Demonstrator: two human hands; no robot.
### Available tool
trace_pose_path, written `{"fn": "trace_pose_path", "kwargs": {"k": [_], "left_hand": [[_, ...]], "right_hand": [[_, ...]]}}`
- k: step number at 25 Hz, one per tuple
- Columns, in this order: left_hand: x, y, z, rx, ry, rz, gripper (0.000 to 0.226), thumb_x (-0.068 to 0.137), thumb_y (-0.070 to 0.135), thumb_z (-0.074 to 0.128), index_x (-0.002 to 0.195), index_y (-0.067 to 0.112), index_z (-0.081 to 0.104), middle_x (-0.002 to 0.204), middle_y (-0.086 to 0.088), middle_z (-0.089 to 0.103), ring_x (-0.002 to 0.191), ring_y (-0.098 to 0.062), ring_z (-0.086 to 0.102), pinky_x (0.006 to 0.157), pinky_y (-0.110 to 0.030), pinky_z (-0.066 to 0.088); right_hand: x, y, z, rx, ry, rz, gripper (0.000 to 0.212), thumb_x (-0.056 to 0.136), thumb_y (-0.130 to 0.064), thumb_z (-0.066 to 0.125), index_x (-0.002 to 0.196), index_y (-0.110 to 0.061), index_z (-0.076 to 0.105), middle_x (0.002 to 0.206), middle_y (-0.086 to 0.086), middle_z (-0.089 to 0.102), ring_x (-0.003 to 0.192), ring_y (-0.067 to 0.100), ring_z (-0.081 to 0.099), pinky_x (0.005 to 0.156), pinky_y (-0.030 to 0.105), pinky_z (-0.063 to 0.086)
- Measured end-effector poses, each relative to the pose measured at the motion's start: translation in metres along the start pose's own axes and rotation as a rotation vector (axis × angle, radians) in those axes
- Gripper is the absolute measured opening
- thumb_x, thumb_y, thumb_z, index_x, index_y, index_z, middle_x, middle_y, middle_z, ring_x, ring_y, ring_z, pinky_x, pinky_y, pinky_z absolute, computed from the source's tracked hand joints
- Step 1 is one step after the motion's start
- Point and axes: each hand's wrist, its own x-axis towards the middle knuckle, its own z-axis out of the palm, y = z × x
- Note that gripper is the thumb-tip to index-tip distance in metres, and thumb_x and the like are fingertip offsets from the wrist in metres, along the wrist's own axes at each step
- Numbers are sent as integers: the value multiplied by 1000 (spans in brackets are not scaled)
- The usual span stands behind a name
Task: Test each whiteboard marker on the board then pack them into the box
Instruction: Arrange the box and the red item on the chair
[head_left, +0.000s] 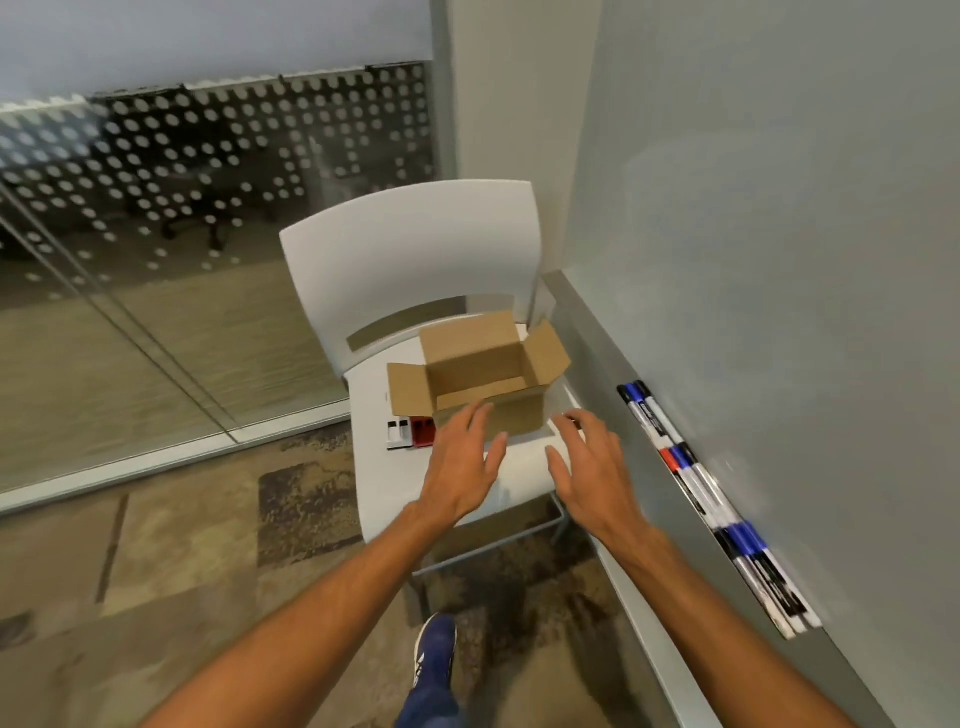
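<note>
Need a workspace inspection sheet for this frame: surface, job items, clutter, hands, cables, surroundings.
Surface: white chair seat serves as the work surface, beside the whiteboard.
Job's things: cardboard box on the seat, flaps open, nothing visible inside; markers lined end to end on the board's ledge, blue, red and black parts showing.
Clutter: small red and white item on the seat, partly under the box's left flap; cannot tell what it is.
Hands: left hand and right hand both open and empty, near the box front.
Cables: nothing seen.
Surroundings: glass partition with dot pattern, patterned carpet, one blue shoe.
</note>
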Motion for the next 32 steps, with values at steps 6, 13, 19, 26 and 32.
{"fn": "trace_pose_path", "kwargs": {"k": [6, 13, 19, 26, 32], "left_hand": [[37, -80, -48, -105, 148, -128, 50, 106, 39, 39, 147, 11, 42, 156, -10, 39, 143, -26, 35, 119, -45, 29], [94, -168, -49, -203, -102, -433, 67, 104, 42, 45, 156, 7, 21, 164, -13, 23, 150, -31, 23, 121, -45, 23], [113, -156, -50, -480, -133, -544, 55, 106, 37, 42, 153, 12, 27, 146, -13, 52, 129, -33, 54, 102, -37, 45], [130, -142, -36, -606, -256, -373, 47, 106, 47, 28, 128, 20, 60, 115, 4, 61, 99, -9, 62, 74, -5, 42], [143, -150, -15, -527, -406, -314, 84, 91, 73, 16, 134, 16, 61, 141, -6, 58, 128, -27, 54, 112, -44, 39]], "right_hand": [[43, -48, 59, -96, -55, -87, 31, 94, -23, 64, 122, -11, 64, 123, 10, 61, 106, 24, 56, 89, 38, 49], [75, -70, 122, -237, -130, -81, 28, 95, -29, 60, 119, -15, 62, 109, 4, 65, 93, 20, 58, 78, 35, 50], [91, -75, 140, -306, -167, -28, 32, 95, -30, 60, 122, -12, 62, 111, 8, 67, 95, 24, 61, 79, 39, 51], [102, -67, 148, -339, -146, -84, 36, 91, -27, 64, 124, -15, 60, 121, 10, 61, 104, 26, 57, 85, 38, 47], [104, -54, 159, -322, -212, -86, 56, 88, -31, 69, 139, -13, 52, 141, 14, 52, 126, 32, 52, 103, 47, 47]]}}
